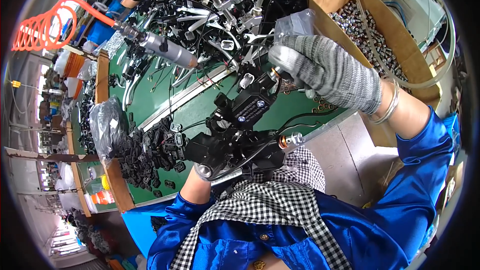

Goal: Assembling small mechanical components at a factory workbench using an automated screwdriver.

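A black switch assembly (239,129) with trailing black cables and a metal-ended fitting sits in front of my chest over the green bench (150,97). My left hand (204,171), mostly hidden beneath the assembly, grips it from below. My right hand (327,69), in a grey knitted glove, is closed around a small brass-tipped tool or part pressed against the top of the assembly. A clear plastic bag (295,22) shows just behind the glove.
A heap of small black parts (147,152) lies on the bench at left beside a plastic bag (104,125). A pneumatic screwdriver (167,50) hangs on an orange coiled hose (42,30). A cardboard box (395,30) holding several small metal pieces stands at right. Tangled cables crowd the back.
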Tool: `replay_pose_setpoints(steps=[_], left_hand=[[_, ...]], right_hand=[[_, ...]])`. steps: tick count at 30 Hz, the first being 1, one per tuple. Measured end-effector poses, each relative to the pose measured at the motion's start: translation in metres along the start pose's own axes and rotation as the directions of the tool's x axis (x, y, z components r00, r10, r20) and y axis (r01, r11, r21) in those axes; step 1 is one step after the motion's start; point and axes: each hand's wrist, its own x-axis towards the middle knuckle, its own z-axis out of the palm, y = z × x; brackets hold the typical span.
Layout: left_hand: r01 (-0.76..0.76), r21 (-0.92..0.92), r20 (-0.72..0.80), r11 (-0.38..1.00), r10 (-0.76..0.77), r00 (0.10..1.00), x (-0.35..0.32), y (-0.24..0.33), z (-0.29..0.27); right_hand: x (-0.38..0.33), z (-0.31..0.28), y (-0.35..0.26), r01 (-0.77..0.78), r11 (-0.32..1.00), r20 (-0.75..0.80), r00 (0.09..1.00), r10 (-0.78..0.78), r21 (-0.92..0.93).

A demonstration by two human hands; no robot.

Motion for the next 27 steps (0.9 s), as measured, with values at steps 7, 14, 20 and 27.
replay_pose_setpoints(steps=[7, 14, 20, 27], left_hand=[[-0.030, -0.284, 0.033, 0.958, 0.041, 0.999, -0.003, 0.026, 0.005], [-0.312, 0.879, 0.251, 0.359, 0.206, 0.946, 0.001, 0.093, 0.028], [-0.082, -0.486, -0.105, 0.870, 0.035, 0.994, -0.008, 0.037, 0.008], [-0.045, -0.003, -0.241, 0.999, 0.043, 0.970, -0.008, 0.103, 0.025]], right_hand=[[0.025, -0.039, -0.017, -0.152, 0.959, 0.312, 0.947, 0.072, 0.240], [0.022, -0.033, -0.012, 0.086, 0.990, 0.166, 0.981, -0.104, 0.116], [0.025, -0.032, -0.019, 0.006, 0.999, 0.211, 0.977, -0.015, 0.041], [0.015, -0.024, -0.008, -0.069, 0.988, 0.200, 0.979, 0.041, 0.137]])
